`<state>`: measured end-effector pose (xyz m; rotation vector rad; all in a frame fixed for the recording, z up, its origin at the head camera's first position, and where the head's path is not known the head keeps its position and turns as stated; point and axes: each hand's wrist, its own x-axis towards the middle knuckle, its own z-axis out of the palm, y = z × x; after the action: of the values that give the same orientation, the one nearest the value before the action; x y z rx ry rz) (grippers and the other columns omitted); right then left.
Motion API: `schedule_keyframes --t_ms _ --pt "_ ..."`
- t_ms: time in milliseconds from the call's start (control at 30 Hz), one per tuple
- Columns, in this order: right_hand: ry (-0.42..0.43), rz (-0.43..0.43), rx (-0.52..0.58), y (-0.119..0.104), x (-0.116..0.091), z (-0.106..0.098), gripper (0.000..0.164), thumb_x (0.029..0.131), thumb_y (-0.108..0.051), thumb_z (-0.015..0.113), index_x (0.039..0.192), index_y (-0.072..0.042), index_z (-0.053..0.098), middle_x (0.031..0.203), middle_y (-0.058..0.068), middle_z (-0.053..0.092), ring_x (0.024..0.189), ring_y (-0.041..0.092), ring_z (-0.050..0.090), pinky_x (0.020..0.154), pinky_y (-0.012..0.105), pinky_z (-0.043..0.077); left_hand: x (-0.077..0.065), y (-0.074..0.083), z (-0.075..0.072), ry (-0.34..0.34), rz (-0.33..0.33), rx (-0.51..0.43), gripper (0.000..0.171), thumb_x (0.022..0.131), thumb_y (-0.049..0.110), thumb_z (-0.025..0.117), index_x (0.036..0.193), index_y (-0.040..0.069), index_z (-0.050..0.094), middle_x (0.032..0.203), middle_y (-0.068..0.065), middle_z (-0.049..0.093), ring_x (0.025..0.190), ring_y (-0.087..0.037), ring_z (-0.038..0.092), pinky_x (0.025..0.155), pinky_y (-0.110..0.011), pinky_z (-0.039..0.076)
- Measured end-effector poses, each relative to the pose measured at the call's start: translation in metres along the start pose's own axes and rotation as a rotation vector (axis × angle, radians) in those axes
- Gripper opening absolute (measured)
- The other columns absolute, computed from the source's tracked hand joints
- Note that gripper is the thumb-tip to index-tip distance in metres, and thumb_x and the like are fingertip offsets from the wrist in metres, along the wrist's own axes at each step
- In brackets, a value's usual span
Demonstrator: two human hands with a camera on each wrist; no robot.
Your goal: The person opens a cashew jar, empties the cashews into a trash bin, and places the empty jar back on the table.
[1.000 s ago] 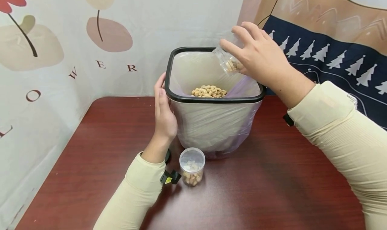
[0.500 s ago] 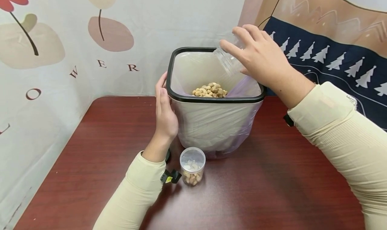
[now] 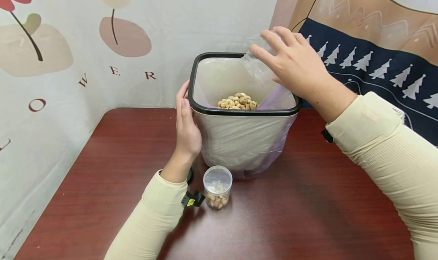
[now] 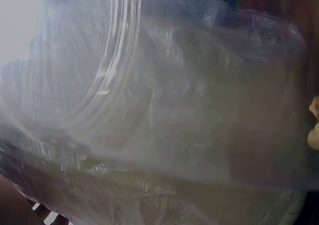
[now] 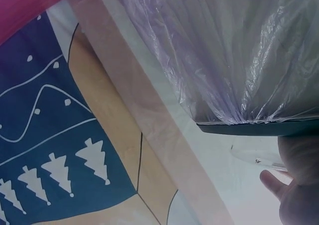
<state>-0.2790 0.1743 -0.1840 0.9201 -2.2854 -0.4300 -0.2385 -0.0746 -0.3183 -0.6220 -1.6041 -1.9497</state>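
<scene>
My right hand [image 3: 294, 62] grips a clear plastic jar [image 3: 259, 69], tipped mouth-down over the far right of a pale waste bin [image 3: 243, 142] with a black rim. No nuts show in the jar; its upper part is hidden by my fingers. A heap of cashews and other pale nuts [image 3: 237, 101] lies inside the bin on a thin purple-tinted bag [image 3: 273, 97]. My left hand [image 3: 187, 127] rests along the bin's left side, fingers extended up to the rim. A second clear jar [image 3: 218, 187], upright and part filled with nut pieces, stands in front of the bin.
A dark red wooden table [image 3: 325, 214] carries the bin and jar. Behind it hang a white printed cloth [image 3: 178, 28] and a navy cloth with white trees [image 3: 376, 68]. A dark round object [image 3: 189, 176] is partly hidden behind my left wrist.
One second ago the tipped jar still held nuts; these have dropped out onto the heap, which now shows some browner pieces. Both hands have stayed nearly in place.
</scene>
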Motion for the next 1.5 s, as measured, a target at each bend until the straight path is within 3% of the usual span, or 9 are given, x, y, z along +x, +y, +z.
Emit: schedule_keyframes --t_ms 633,900,1167,1500 --pt "0.084 -0.061 -0.040 0.002 0.001 0.004 0.066 0.081 0.004 0.073 0.139 -0.014 0.046 0.148 0.026 0.040 0.135 0.043 0.040 0.100 0.058 0.043 0.003 -0.001 0.001 -0.006 0.018 -0.001 0.052 0.106 0.023 0.016 0.151 0.000 0.029 0.152 -0.022 0.040 0.141 -0.036 0.041 0.115 -0.032 0.033" --pt "0.103 -0.060 -0.035 0.001 0.003 0.006 0.070 0.078 0.004 0.075 0.138 -0.014 0.046 0.146 0.027 0.041 0.134 0.043 0.040 0.100 0.059 0.042 0.003 0.000 -0.001 0.006 0.010 0.021 0.052 0.106 0.022 0.016 0.151 0.001 0.029 0.150 -0.023 0.041 0.139 -0.037 0.043 0.114 -0.032 0.034" --pt "0.060 -0.004 -0.002 0.003 0.000 0.001 0.082 0.073 -0.002 0.084 0.142 -0.016 0.042 0.148 0.027 0.038 0.137 0.044 0.037 0.097 0.061 0.041 0.003 0.001 0.000 0.007 0.004 0.022 0.052 0.106 0.024 0.016 0.151 0.002 0.030 0.150 -0.022 0.041 0.138 -0.035 0.044 0.113 -0.032 0.035" --pt "0.003 0.098 0.067 0.008 -0.006 -0.008 0.086 0.075 -0.013 0.087 0.147 -0.019 0.040 0.151 0.023 0.035 0.142 0.041 0.031 0.107 0.062 0.035 0.000 0.001 0.002 0.010 -0.018 0.001 0.052 0.105 0.024 0.017 0.151 0.002 0.029 0.148 -0.022 0.042 0.135 -0.036 0.046 0.109 -0.031 0.038"
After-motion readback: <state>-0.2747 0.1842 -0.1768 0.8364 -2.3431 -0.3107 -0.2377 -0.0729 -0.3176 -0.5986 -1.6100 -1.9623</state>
